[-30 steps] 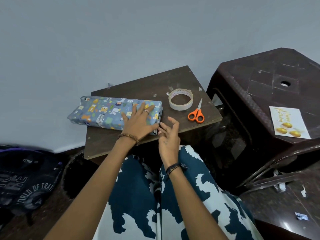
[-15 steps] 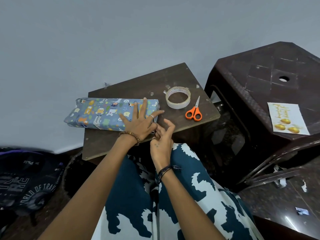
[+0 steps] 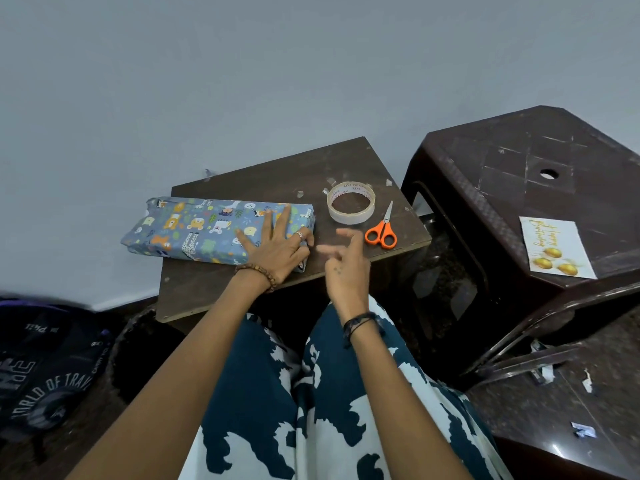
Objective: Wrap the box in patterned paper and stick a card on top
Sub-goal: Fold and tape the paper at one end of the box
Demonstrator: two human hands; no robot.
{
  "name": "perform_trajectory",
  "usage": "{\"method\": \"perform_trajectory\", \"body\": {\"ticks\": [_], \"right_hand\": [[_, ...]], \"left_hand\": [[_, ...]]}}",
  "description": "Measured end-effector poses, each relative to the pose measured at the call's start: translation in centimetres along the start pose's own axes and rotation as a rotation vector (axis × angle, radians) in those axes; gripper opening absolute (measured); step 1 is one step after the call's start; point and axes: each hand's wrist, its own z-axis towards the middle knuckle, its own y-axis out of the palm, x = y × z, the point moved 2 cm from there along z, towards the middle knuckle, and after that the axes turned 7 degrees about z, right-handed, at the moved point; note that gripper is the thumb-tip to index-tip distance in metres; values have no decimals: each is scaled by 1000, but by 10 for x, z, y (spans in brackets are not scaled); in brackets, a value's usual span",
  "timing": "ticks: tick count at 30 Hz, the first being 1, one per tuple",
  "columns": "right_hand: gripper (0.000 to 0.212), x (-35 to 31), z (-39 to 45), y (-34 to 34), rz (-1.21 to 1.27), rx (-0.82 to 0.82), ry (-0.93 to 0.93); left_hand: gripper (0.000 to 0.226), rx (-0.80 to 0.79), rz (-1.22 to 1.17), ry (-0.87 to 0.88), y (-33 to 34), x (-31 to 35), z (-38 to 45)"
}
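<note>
The box (image 3: 201,230), wrapped in blue paper with cartoon animals, lies lengthwise on the small dark wooden board (image 3: 242,292). My left hand (image 3: 277,247) presses flat on the box's right end, fingers spread. My right hand (image 3: 346,265) hovers just right of that end, fingers loosely bent, holding nothing. A roll of tape (image 3: 350,202) and orange-handled scissors (image 3: 381,230) lie on the board to the right. The birthday card (image 3: 556,247), white with gold lettering and gold balls, lies on the dark plastic stool (image 3: 519,188) at the right.
A grey wall stands behind the board. A dark bag (image 3: 41,368) with white lettering lies on the floor at the left. My lap in blue and white cloth fills the foreground. Paper scraps (image 3: 585,379) lie on the floor at the lower right.
My right hand has pulled away from the box's right end and moved rightward. My left hand stays pressing on the box. The view shifted slightly.
</note>
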Motion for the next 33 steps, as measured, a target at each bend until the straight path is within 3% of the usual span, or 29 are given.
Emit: {"method": "perform_trajectory", "body": {"ticks": [6,12,18,24,27,33], "right_hand": [[27,-17,51,5,-403,141,-230],[28,-14,78,13,-767,47,-266],[27,-17,86,-13,-785,163,-225],[23,-5,95,12,-725,146,-358],[10,0,97,22,-723,220,-446],[18,3,94,21,-814,301,-568]], "left_hand": [[44,31,3,4,6,-2,3],[44,58,29,9,8,0,2],[39,76,4,3,8,1,2],[41,61,3,6,8,0,2],[40,63,-5,6,8,0,2],[40,68,-6,4,9,-1,3]]}}
